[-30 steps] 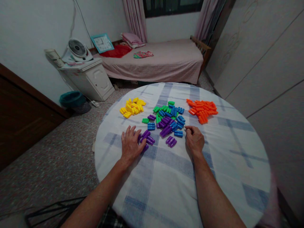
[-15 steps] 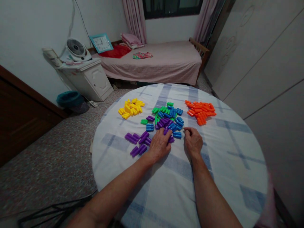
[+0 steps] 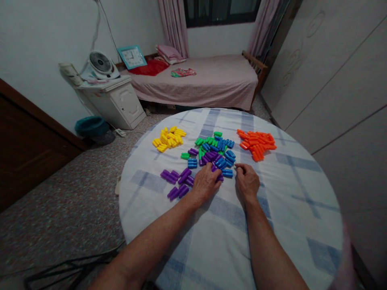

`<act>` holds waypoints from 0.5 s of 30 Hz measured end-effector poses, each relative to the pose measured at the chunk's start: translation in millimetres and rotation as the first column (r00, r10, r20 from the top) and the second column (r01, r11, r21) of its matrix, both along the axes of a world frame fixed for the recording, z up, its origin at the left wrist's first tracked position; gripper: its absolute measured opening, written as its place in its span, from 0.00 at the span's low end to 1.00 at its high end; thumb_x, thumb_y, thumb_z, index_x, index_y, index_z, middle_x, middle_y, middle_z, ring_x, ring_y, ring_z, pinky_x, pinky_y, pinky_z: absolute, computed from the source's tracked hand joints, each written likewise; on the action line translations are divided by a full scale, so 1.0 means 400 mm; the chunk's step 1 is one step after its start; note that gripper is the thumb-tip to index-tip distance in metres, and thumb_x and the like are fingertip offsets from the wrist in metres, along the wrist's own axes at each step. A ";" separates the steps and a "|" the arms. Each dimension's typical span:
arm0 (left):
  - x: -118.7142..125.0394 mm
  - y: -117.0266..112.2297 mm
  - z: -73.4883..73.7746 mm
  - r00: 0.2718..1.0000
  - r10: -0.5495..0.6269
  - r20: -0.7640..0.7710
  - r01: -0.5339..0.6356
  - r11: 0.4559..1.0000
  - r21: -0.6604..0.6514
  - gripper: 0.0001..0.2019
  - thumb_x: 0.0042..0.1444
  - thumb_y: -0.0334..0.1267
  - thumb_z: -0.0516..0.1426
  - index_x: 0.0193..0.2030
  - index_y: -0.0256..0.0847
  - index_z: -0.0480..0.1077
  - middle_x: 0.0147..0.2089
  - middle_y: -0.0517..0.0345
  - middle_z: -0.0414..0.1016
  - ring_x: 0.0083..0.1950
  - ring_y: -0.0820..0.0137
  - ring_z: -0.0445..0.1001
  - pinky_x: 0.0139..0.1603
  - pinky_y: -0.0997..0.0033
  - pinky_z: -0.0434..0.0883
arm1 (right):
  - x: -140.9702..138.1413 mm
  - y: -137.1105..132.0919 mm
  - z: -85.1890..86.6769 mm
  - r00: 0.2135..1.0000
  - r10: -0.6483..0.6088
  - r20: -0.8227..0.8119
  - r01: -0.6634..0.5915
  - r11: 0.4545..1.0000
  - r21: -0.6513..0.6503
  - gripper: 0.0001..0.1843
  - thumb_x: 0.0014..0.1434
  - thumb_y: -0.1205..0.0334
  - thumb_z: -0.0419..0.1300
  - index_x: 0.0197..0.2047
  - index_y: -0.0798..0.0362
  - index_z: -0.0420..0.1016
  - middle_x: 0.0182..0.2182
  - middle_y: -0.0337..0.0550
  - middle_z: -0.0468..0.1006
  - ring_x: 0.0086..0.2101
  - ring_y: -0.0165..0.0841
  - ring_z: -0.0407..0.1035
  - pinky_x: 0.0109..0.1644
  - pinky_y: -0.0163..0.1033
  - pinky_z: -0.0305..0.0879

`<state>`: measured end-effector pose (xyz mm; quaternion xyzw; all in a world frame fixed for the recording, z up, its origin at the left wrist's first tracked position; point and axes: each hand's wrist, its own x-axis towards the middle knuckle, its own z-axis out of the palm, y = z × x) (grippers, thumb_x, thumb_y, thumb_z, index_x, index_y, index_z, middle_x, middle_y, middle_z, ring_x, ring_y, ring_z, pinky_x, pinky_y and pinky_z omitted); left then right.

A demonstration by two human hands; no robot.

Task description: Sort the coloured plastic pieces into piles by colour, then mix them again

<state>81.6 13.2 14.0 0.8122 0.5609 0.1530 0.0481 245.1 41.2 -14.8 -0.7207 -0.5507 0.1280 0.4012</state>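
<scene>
"On the blue-and-white checked tablecloth (image 3: 296, 181), what's different?"

"The left hand (image 3: 206, 183). A second ago it covered a loose group of glossy purple plastic-looking tubes (image 3: 184, 176), on the person's left; now it has crossed to the near edge of the mixed heap."

"What's in that heap?"

"Short, shiny green tubes (image 3: 208, 141) toward the back, metallic-looking blue tubes (image 3: 227, 173) mostly on the right, and more purple ones (image 3: 211, 156) in the middle and in front, all jumbled."

"And what does the shift mean for the work in hand?"

"The purple group lies uncovered, just apart from the heap, and the hand is over purple tubes at the heap's front. I'd judge the colours there only partly separated."

"Has it got hold of one?"

"Cannot tell. Its fingers are bent down over the purple, but the fingertips are hidden."

"And the right hand (image 3: 248, 182)?"

"Same spot: on the cloth beside the blue tubes, loosely curled, index finger pointing toward them. Nothing shows in it, though the palm is out of sight."

"Other piles?"

"Bright yellow plastic-looking pieces (image 3: 169, 139) at far left, slim orange ones (image 3: 256, 144) at far right, both unchanged and well apart from the hands."
</scene>
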 end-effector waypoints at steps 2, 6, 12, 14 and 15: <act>-0.006 -0.005 -0.001 1.000 -0.012 0.025 0.012 1.000 0.012 0.13 0.55 0.40 0.58 0.48 0.46 0.69 0.49 0.51 0.63 0.49 0.61 0.68 0.45 0.64 0.70 | 0.001 0.000 -0.001 1.000 0.007 0.000 -0.007 1.000 -0.001 0.19 0.56 0.59 0.47 0.39 0.51 0.78 0.40 0.45 0.79 0.37 0.36 0.68 0.40 0.39 0.56; -0.056 -0.032 0.015 0.998 -0.048 0.047 0.045 0.996 0.075 0.13 0.54 0.38 0.59 0.48 0.44 0.69 0.54 0.49 0.62 0.54 0.61 0.66 0.50 0.63 0.70 | 0.002 -0.001 -0.001 1.000 0.013 0.004 -0.013 1.000 -0.007 0.18 0.57 0.59 0.47 0.39 0.51 0.78 0.39 0.45 0.78 0.37 0.36 0.68 0.40 0.38 0.56; -0.196 -0.099 0.032 0.998 0.063 0.007 -0.064 0.986 0.156 0.12 0.56 0.38 0.56 0.47 0.40 0.69 0.54 0.46 0.65 0.53 0.58 0.67 0.52 0.56 0.68 | 0.001 0.000 0.000 1.000 0.014 -0.003 -0.014 1.000 -0.011 0.18 0.57 0.60 0.47 0.39 0.51 0.78 0.40 0.44 0.78 0.37 0.35 0.68 0.40 0.38 0.56; -0.225 -0.118 0.023 0.996 0.091 0.008 -0.091 0.985 0.150 0.13 0.56 0.37 0.55 0.48 0.40 0.68 0.53 0.46 0.67 0.53 0.57 0.67 0.54 0.54 0.67 | 0.001 0.001 0.000 1.000 0.008 -0.003 -0.008 1.000 -0.016 0.18 0.56 0.60 0.48 0.39 0.51 0.78 0.40 0.44 0.78 0.37 0.35 0.68 0.40 0.38 0.56; -0.232 -0.124 0.018 0.995 0.100 0.016 -0.101 0.983 0.152 0.15 0.55 0.37 0.55 0.50 0.40 0.67 0.54 0.46 0.67 0.55 0.57 0.66 0.56 0.54 0.66 | 0.000 0.001 0.001 1.000 0.005 -0.002 -0.005 1.000 -0.018 0.17 0.56 0.60 0.48 0.39 0.51 0.78 0.40 0.44 0.78 0.37 0.35 0.68 0.40 0.38 0.56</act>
